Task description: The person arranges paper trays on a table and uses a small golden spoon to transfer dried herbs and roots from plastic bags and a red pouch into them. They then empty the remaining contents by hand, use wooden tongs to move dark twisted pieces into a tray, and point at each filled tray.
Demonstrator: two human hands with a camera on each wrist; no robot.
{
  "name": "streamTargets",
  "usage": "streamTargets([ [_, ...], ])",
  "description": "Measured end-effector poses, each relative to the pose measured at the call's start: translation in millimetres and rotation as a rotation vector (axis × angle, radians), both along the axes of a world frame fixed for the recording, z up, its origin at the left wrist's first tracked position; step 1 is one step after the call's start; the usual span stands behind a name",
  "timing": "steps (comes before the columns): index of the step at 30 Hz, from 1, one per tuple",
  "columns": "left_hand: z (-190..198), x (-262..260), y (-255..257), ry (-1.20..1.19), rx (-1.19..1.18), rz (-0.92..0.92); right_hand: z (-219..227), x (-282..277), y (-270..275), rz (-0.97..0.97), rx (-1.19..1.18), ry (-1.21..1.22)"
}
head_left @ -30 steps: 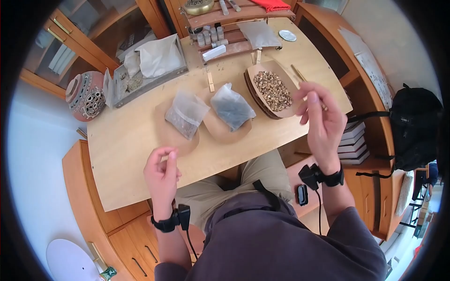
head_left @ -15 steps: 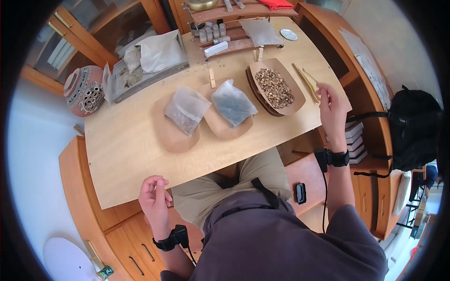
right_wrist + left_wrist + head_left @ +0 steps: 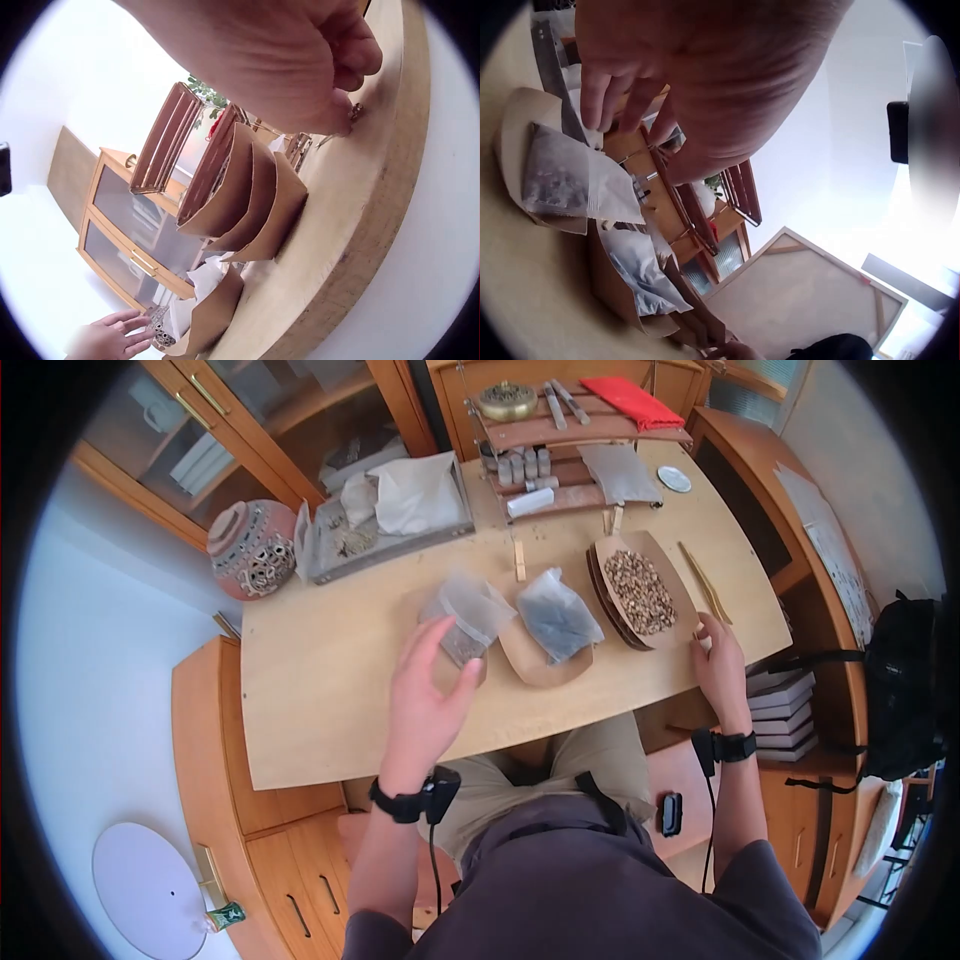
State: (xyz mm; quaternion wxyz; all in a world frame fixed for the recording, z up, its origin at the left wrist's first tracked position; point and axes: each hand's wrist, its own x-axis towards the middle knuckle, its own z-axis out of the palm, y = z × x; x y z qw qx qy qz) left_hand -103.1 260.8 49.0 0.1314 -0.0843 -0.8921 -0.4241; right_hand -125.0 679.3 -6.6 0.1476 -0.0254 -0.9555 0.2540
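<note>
Probably reach stage at clear bag (image 3: 478, 605); left grip (image 3: 425, 705) open, right grip (image 3: 722, 672) can't tell; pickup needs light edge pinch

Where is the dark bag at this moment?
In the head view, the dark bag lies in a paper tray, between the pale bag on its left and the tray of brown pieces on its right.

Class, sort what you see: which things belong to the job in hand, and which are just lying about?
Likely in use:
left bag
middle bag
brown pieces
gold tool by right hand

Probably lying about:
red cloth
black backpack
patterned pot
</note>
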Motion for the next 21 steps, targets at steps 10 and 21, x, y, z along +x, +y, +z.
streamTargets([
  [10,-29,-51,29,-0.074,-0.332,0.114,14,42,6,-0.183,-0.234,0.17],
  [21,-55,-58,-5,-0.019,-0.015,0.146,75,63,-29,-0.156,-0.421,0.314],
])
